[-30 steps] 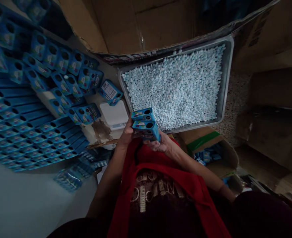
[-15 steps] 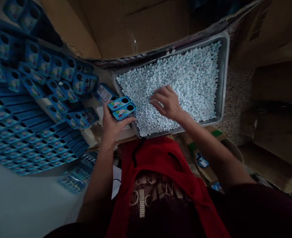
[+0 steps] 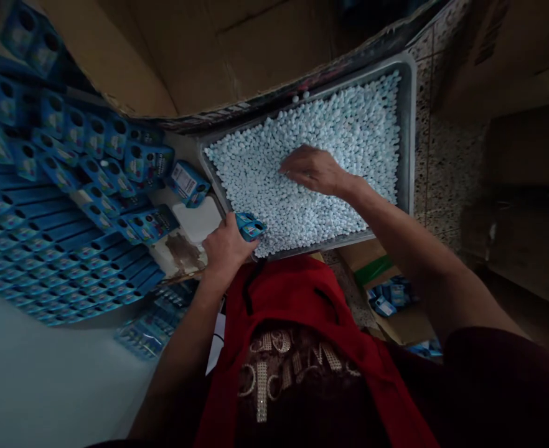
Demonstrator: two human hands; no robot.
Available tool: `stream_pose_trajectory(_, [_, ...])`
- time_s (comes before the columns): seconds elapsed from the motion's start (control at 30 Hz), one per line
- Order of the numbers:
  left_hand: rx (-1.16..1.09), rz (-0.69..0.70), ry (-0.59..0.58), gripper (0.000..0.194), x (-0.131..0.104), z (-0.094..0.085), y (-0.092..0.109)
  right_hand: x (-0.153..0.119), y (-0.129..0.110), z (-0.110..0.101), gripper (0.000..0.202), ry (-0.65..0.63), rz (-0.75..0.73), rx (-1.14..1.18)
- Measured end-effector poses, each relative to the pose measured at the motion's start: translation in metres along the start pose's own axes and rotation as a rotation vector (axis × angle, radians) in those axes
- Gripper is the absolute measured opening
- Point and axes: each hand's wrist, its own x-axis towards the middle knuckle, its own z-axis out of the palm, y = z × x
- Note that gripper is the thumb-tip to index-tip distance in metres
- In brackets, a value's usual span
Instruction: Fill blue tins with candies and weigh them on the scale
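My left hand [image 3: 228, 244] is wrapped round small blue boxes [image 3: 250, 226] at the near left corner of a metal tray [image 3: 411, 137]. The boxes tilt over the tray, with a dark round hole showing in the nearer one. Pale blue-white pellets [image 3: 344, 137] fill most of the tray. Over the middle of the pellets is my right hand [image 3: 312, 169], palm down, fingers together and touching the pellets. What its fingers hold, if anything, is hidden.
Many blue boxes [image 3: 69, 249] stand in rows at the left. A loose blue box [image 3: 188, 183] and a white flat piece [image 3: 198, 221] lie beside the tray. Behind it is a large open carton [image 3: 185, 56]. Another carton [image 3: 408, 323] with blue packs sits at the right.
My left hand has turned and tipped the boxes toward the tray, moving slightly right and nearer me. My right hand's fingers have come together and down on the pellets. The view has shifted a little.
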Motion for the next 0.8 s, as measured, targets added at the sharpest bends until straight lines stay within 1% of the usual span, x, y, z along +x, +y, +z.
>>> stream_pose_trajectory(0.07, [0.007,-0.014,-0.01,0.074,0.01,0.002,0.017,-0.013,0.01,-0.01,0.063,0.068,0.015,-0.085])
stream_pose_trajectory(0.13, [-0.036,-0.003,0.013,0.075,0.028,0.007,0.033,-0.022,0.02,-0.008,0.068,0.123,0.017,-0.188])
stream_pose_trajectory(0.2, [-0.118,0.04,0.056,0.078,0.05,0.013,0.046,-0.029,0.024,0.008,0.071,0.153,0.011,-0.234])
stream_pose_trajectory(0.27, [-0.198,0.112,0.09,0.081,0.073,0.019,0.056,-0.031,0.019,0.029,0.074,0.188,0.01,-0.198])
stream_pose_trajectory(0.33, [-0.252,0.195,0.104,0.084,0.09,0.025,0.06,-0.03,0.008,0.048,0.075,0.27,0.042,-0.072])
stream_pose_trajectory(0.4, [-0.291,0.255,0.116,0.085,0.099,0.028,0.06,-0.025,-0.007,0.062,0.072,0.387,0.12,0.117])
stream_pose_trajectory(0.5, [-0.359,0.299,0.147,0.09,0.095,0.031,0.052,-0.015,-0.025,0.076,0.066,0.556,0.268,0.456])
stream_pose_trajectory(0.63, [-0.573,0.426,0.197,0.115,0.075,0.031,0.032,-0.006,-0.041,0.087,0.074,0.75,0.396,0.888])
stream_pose_trajectory(0.7, [-0.658,0.464,0.201,0.119,0.065,0.03,0.02,-0.006,-0.05,0.087,0.076,0.786,0.429,1.045])
stream_pose_trajectory(0.8, [-0.714,0.462,0.227,0.114,0.054,0.032,0.009,-0.011,-0.068,0.08,0.075,0.796,0.445,1.157])
